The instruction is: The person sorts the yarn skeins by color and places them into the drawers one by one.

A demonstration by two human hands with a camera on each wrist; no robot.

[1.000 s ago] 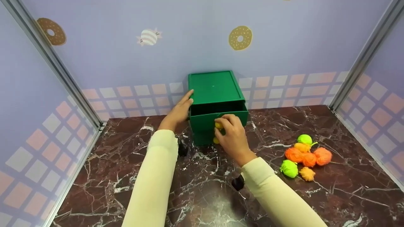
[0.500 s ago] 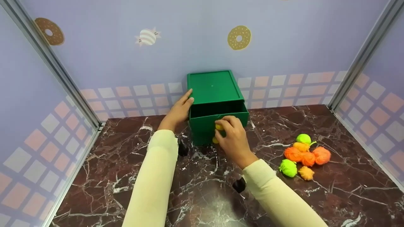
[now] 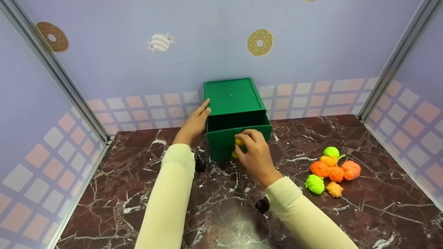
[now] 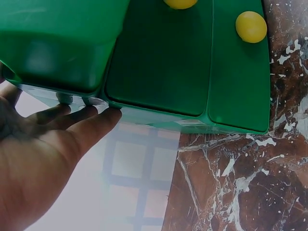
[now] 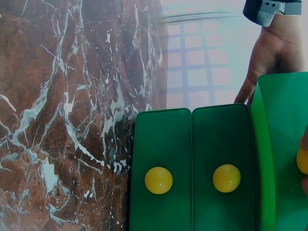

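Note:
A green drawer box [image 3: 232, 97] stands against the back wall, its top drawer [image 3: 226, 138] partly pulled out. My right hand [image 3: 258, 154] pinches the round yellow knob [image 5: 302, 161] on that drawer's front. Two lower drawers are closed, each with a yellow knob [image 5: 226, 178] in the right wrist view. Along the box's left side lies my left hand [image 3: 195, 125], its fingers extended. The left wrist view shows its fingertips [image 4: 113, 115] touching the side wall. What the open drawer holds is too dark to tell.
To the right on the dark red marbled table [image 3: 221, 221] lies a cluster of small yarn balls: bright green [image 3: 315, 184], orange [image 3: 351, 170] and yellow-orange [image 3: 334, 190]. Patterned panels [image 3: 207, 45] enclose the back and both sides.
The top drawer has come slightly further out toward me, with my right hand still pinching its knob. My left hand keeps its place on the box's side.

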